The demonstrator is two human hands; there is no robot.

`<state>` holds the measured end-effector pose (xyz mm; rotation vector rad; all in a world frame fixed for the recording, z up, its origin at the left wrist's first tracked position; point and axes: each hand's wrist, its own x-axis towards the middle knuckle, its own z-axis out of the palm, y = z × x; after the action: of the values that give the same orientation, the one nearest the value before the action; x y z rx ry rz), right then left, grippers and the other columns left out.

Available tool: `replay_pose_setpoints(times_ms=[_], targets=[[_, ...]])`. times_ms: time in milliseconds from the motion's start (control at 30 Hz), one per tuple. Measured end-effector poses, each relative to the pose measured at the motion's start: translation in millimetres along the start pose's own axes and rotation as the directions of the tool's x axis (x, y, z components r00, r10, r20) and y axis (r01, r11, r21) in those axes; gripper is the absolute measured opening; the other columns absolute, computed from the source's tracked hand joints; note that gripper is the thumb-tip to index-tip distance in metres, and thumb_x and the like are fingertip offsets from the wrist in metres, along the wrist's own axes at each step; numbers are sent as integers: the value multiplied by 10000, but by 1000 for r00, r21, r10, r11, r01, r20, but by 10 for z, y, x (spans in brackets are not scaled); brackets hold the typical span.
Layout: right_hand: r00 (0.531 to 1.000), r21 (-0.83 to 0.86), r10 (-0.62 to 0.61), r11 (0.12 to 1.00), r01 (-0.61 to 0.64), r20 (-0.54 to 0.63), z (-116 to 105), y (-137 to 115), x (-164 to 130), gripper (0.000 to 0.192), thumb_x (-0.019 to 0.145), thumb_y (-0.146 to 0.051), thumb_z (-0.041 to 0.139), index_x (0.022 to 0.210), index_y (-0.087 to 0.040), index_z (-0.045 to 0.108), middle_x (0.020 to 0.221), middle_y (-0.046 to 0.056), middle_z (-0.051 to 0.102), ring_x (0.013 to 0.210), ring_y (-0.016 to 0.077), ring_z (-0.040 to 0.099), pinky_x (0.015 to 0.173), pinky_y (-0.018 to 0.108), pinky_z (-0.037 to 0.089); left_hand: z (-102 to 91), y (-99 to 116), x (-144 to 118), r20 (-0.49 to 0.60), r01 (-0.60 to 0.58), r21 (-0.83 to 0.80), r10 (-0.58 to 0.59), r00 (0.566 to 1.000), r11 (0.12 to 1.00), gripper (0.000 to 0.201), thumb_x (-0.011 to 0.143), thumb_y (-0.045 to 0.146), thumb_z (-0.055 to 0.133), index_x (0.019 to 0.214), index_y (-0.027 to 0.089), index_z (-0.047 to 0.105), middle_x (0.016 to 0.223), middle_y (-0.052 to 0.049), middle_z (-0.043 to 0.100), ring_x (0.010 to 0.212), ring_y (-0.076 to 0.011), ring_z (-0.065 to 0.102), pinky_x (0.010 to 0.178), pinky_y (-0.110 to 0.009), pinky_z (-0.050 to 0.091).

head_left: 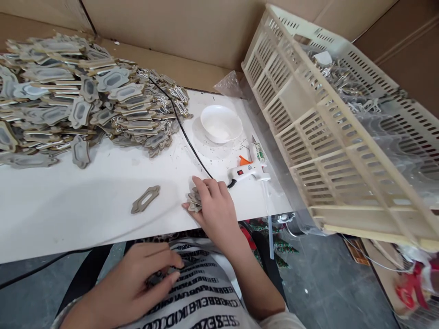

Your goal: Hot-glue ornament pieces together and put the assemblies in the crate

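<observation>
The right hand (214, 201) lies flat at the near edge of the white table (68, 214), its fingers together and pressed down on a small stack of cutouts (194, 199), which peeks out from under the fingertips. The left hand (137, 283) sits below the table edge, over the lap, fingers curled around a small dark piece (156, 278) that is too hidden to identify. Just left of the right hand a single cutout (145, 199) lies alone on the bare tabletop. To the right, near the table's right edge, a glue gun (247, 171) rests with its black cord (185, 132) running past the fingers toward the far left, where a large heap of cutouts (75, 100) fills the far corner. A white bowl (221, 123) stands behind the gun. A slatted plastic crate (329, 132) leans tilted off the right edge. The stack sits so near the edge that a nudge could spill it; the cord could snag a wrist and drag the gun, whose nozzle may be hot. The striped shirt (202, 301) carries repeated lettering, too distorted to read reliably.
</observation>
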<state>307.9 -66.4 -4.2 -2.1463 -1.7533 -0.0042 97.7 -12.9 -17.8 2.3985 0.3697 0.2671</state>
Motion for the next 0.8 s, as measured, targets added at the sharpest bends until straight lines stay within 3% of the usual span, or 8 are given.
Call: replay_pose_setpoints(times_ms=[33, 67, 167, 267, 367, 533, 600, 800], targets=[[1000, 1, -5, 1000, 5, -7, 8, 5, -6, 557, 872, -437, 720, 1309, -114, 594, 1103, 144, 665, 913, 286, 568, 799, 422, 544, 126, -85, -47, 145, 41, -8, -39, 989, 999, 159, 948, 332, 533, 954, 291, 686, 777, 42, 697, 671, -116, 656, 613, -174, 524], [1000, 6, -12, 1000, 12, -15, 18, 11, -12, 569, 875, -474, 707, 1304, -115, 599, 1116, 145, 667, 920, 287, 568, 806, 425, 540, 256, -194, -82, 165, 83, 34, -87, 982, 996, 170, 940, 328, 530, 947, 298, 697, 811, 47, 718, 708, -127, 683, 640, -177, 540], [998, 46, -38, 998, 40, -43, 50, 30, -35, 618, 888, -600, 624, 1293, -133, 610, 1168, 141, 670, 956, 281, 575, 840, 425, 523, 596, -567, -144, 23, 211, 161, -217, 976, 964, 296, 943, 244, 448, 1128, 236, 679, 1053, -48, 748, 967, -258, 713, 854, -358, 585], [997, 89, -51, 994, 57, -61, 70, 40, -55, 688, 860, -691, 588, 1286, -152, 613, 1205, 140, 669, 1021, 287, 578, 887, 437, 505, 784, -825, -191, -61, 233, 231, -225, 973, 945, 345, 932, 250, 489, 1250, 246, 624, 1183, -53, 722, 1105, -307, 679, 985, -449, 550], [995, 134, -57, 989, 68, -84, 70, 40, -74, 673, 846, -670, 630, 1273, -149, 618, 1236, 142, 667, 1100, 302, 566, 960, 469, 489, 848, -919, -232, -105, 178, 277, -155, 982, 944, 325, 946, 213, 474, 1220, 286, 633, 1184, -13, 722, 1088, -292, 694, 973, -454, 569], [959, 295, -26, 949, 113, -283, 50, 62, -145, 272, 983, -337, 568, 1191, -180, 644, 1148, 108, 709, 1104, 240, 601, 985, 430, 521, 870, -942, -224, -176, 99, 322, -43, 983, 942, 336, 918, 164, 507, 1210, 270, 635, 1160, -33, 732, 1036, -308, 715, 883, -465, 624], [937, 292, 8, 951, 101, -349, 40, 81, -195, 205, 988, -249, 539, 1145, -189, 657, 1100, 94, 722, 1064, 230, 618, 957, 424, 540, 864, -936, -202, -195, 80, 322, -17, 981, 943, 347, 906, 150, 510, 1206, 268, 639, 1131, -33, 742, 995, -301, 727, 845, -446, 640], [964, 237, -12, 968, 77, -266, -9, 143, -342, 200, 947, -207, 586, 1116, -177, 688, 1165, 97, 723, 1118, 247, 595, 954, 425, 553, 750, -921, -167, -192, 67, 300, -9, 981, 952, 359, 898, 162, 528, 1203, 294, 662, 1106, -12, 752, 965, -278, 737, 834, -387, 639]])
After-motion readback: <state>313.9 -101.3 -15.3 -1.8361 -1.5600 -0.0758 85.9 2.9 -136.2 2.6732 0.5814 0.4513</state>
